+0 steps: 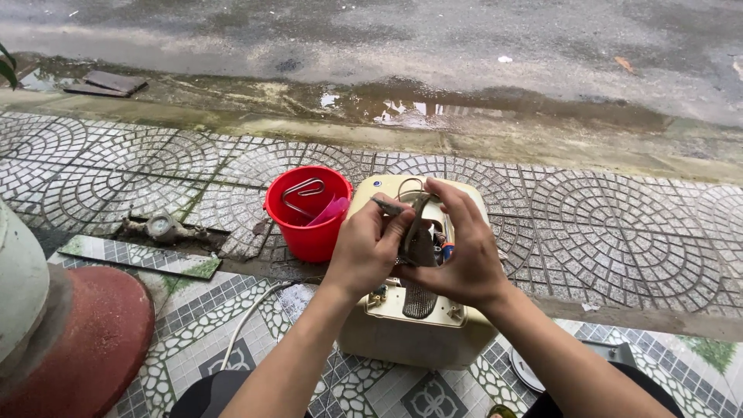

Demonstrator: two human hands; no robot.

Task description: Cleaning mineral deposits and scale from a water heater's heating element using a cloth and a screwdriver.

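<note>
A cream, boxy appliance casing (418, 340) stands on the tiled floor in front of me, its top open with wires showing inside. Above the opening my left hand (370, 246) and my right hand (461, 251) together hold a dark, corroded metal part (418, 241), with a thin metal piece (387, 206) sticking out to the left over my left fingers. Both hands have their fingers closed around it.
A red bucket (309, 232) with a bent metal tube and a pink object stands left of the casing. A white cable (251, 313) runs along the tiles. A water meter (161, 226) sits in a floor recess. A red-based pillar (73, 340) stands at left; the wet road lies beyond.
</note>
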